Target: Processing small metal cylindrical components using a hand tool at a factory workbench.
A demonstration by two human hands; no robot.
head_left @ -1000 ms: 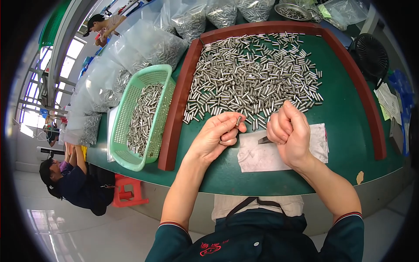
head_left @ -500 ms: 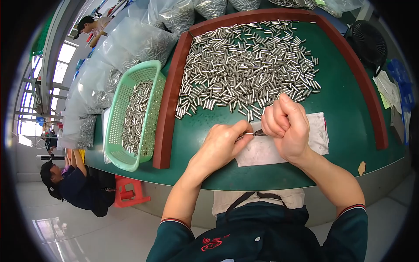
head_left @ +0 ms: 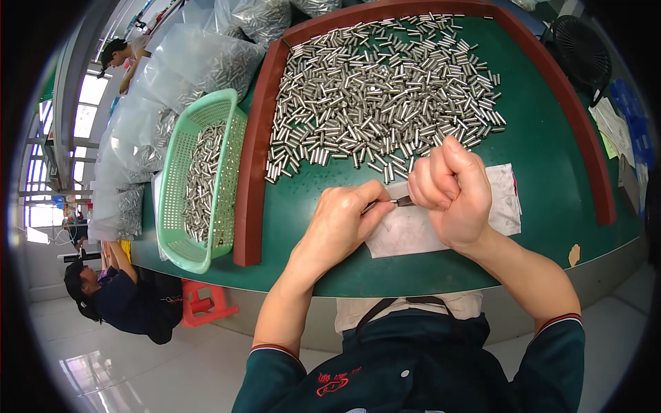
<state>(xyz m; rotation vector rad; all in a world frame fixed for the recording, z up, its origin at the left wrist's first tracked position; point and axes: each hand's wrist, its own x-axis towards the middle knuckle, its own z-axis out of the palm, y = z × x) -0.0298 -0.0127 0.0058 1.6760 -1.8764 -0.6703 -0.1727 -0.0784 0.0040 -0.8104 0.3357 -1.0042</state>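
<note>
Both my hands meet above a white cloth (head_left: 403,236) on the green table. My left hand (head_left: 336,224) is closed in a pinch on a small metal pin, mostly hidden by the fingers. My right hand (head_left: 452,196) is a fist, thumb up, around a thin tool with a flat metal tip (head_left: 405,201); its handle is hidden. The tip touches or nearly touches the pin's end. Just beyond my hands lies a wide spread of short, shiny metal pins (head_left: 372,103).
A brown-red raised frame (head_left: 250,186) borders the pins. To its left stands a green perforated basket (head_left: 238,141) holding more pins. Clear plastic bags of pins (head_left: 200,62) line the far left. A black fan (head_left: 582,51) sits far right. Two people work at left, near a red stool (head_left: 206,303).
The view has shifted slightly, so the table's things sit a little higher and further left. My hands stay together at the pin, the left hand tilted slightly differently.
</note>
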